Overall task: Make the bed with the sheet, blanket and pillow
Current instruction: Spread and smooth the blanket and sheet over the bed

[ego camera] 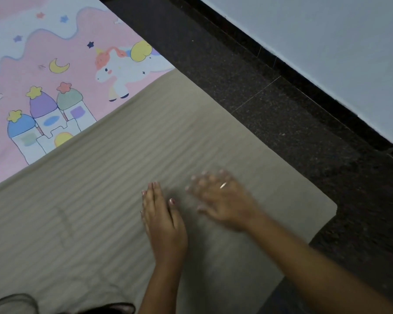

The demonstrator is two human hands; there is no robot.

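Beyond the blanket's far-left edge: pink sheet [55, 71] with unicorn, castle, moon and stars lay spread on the bed, flat as far as the view showed. No wrinkles worth noting in the visible part.

Blanket [100, 189], beige with fine stripes, lay over the sheet and covered the near part of the bed. A faint seam or crease showed left of its middle. Its right edge ran straight to a rounded corner that hung just past the bed's side.

Right of the blanket's middle: left hand [161, 218], fingers straight and held together, palm down on the cloth, gripping nothing.

Just beside it, nearer the blanket's right edge: right hand [222, 200], blurred, fingers spread and extended, ring [223, 185] on one finger. It gripped nothing; whether the palm pressed the cloth or hung just above it, I could not tell.

Off the blanket's right edge: dark speckled floor [281, 109], then a pale wall [327, 41] beyond it.

Progress, as a judgement: sheet looked done, blanket placed and at the smoothing stage near its right corner. No pillow in view, so that step could not be confirmed either way. Likely left: flattening the crease left of the blanket's middle, squaring the overhanging corner, and setting the pillow if it was not already in place out of sight.
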